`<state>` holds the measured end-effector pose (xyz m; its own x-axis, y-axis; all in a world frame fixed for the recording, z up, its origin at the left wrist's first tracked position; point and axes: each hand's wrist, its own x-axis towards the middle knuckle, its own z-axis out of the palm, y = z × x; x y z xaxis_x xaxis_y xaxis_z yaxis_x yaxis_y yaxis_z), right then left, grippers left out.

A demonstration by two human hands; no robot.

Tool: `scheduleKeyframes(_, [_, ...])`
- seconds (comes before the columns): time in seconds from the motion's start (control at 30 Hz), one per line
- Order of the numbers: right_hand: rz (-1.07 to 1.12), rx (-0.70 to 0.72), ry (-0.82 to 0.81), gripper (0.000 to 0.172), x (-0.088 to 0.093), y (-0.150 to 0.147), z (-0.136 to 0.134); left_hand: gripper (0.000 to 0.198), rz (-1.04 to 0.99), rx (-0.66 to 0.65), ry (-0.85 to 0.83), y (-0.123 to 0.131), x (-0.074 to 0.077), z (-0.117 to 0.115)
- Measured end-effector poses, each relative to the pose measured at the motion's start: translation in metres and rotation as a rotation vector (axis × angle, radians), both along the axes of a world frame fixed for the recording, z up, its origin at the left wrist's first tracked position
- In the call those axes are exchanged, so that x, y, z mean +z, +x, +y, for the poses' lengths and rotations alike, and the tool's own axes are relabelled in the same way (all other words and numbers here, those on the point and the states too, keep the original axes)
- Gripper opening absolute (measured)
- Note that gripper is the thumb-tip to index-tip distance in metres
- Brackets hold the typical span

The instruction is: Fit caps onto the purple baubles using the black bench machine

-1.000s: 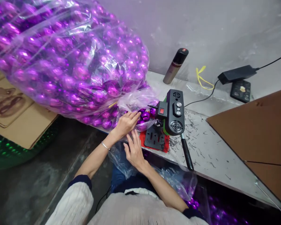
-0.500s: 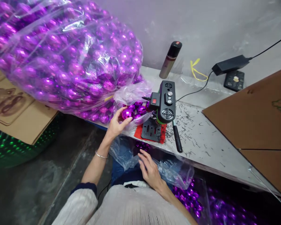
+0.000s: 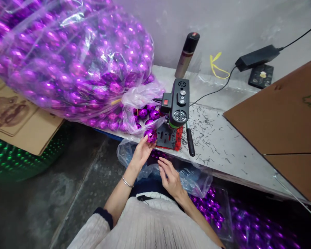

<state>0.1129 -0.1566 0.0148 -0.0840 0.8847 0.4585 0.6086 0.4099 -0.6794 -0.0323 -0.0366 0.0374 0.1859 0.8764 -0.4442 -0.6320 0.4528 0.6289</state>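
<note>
A shiny purple faceted ball (image 3: 150, 136) is held in the fingertips of my left hand (image 3: 142, 151), at the table's front edge, just left of the machine's slotted base plate (image 3: 166, 136). My right hand (image 3: 171, 176) hovers below the edge with fingers apart and holds nothing. The black drill-like machine (image 3: 180, 102) with a side lever (image 3: 190, 141) stands over the plate, on a red cloth (image 3: 179, 138). Several loose purple balls (image 3: 142, 113) lie in the mouth of a clear bag beside the machine.
A huge clear bag of purple balls (image 3: 88, 62) fills the upper left. Behind the machine stands a spray can (image 3: 187, 55). A power adapter (image 3: 257, 57) and a cardboard box (image 3: 280, 117) are at right. Black scraps litter the table (image 3: 223, 138). More purple balls (image 3: 209, 211) sit below.
My left hand has moved right and toward me, carrying a purple ball out of the bag mouth to beside the plate. My right hand has shifted slightly right. The view has tilted a little.
</note>
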Motion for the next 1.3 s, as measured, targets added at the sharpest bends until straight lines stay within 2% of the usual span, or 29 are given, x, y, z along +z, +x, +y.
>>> scheduleKeyframes(0.13, [0.015,-0.015,-0.024,0.039,-0.005,0.002,-0.007,0.057,0.102,-0.009,0.123,0.01,-0.002,0.008])
scheduleKeyframes(0.37, [0.016,-0.041,-0.016,0.038,-0.005,0.011,-0.003,0.062,0.51,0.111,0.389,0.037,-0.018,0.02])
scheduleKeyframes(0.6, [-0.011,-0.038,-0.054,0.036,-0.009,0.016,-0.01,0.058,0.817,0.048,0.55,0.047,-0.034,0.021])
scheduleKeyframes(0.83, [-0.033,-0.056,-0.035,0.037,-0.006,0.017,-0.011,0.06,1.175,-0.022,0.726,0.045,-0.04,0.03])
scheduleKeyframes(1.03, [-0.028,-0.104,0.023,0.041,0.014,0.033,-0.003,0.062,1.314,-0.056,0.886,0.048,-0.042,0.031])
scheduleKeyframes(1.17, [-0.065,-0.253,0.22,0.051,0.036,0.051,0.007,0.065,1.284,-0.053,0.888,0.052,-0.047,0.033])
scheduleKeyframes(1.3, [-0.099,-0.376,0.417,0.064,0.064,0.061,0.032,0.068,1.157,-0.063,0.879,0.052,-0.052,0.037])
